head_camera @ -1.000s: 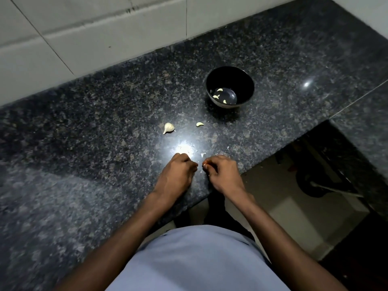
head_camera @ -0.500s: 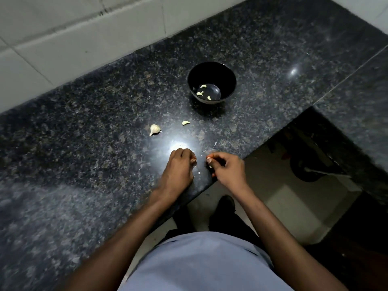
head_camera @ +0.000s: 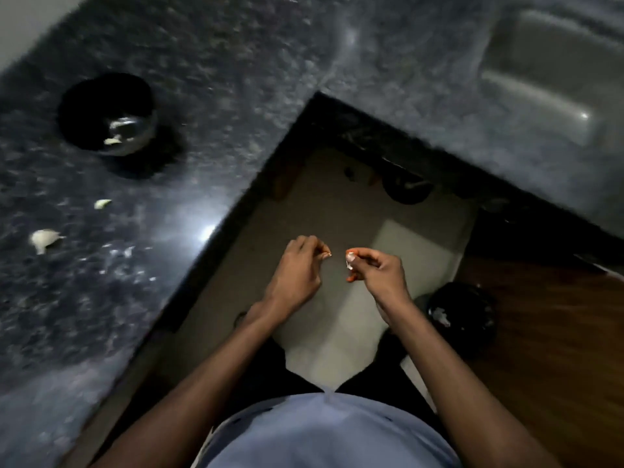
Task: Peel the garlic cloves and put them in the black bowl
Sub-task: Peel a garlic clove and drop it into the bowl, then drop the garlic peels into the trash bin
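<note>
The black bowl [head_camera: 76, 106] stands on the dark granite counter [head_camera: 209, 96] at the upper left, with peeled garlic cloves [head_camera: 113, 140] in it. Nearer lie a small peeled clove [head_camera: 102, 204] and an unpeeled clove [head_camera: 44, 238]. Both my hands are off the counter, over the floor. My left hand [head_camera: 297, 268] has curled fingers that pinch a tiny pale fleck at their tips. My right hand [head_camera: 376, 270] pinches a pale scrap of garlic skin [head_camera: 349, 263]. The whole view is blurred.
Skin flecks [head_camera: 125, 253] are scattered near the counter's edge. A steel sink [head_camera: 553, 79] is set in the counter at the upper right. A black lined bin [head_camera: 461, 319] stands on the floor just right of my right forearm.
My view has swung right and down. Both hands have left the counter's edge and now hang over the floor, a little apart, near the bin.
</note>
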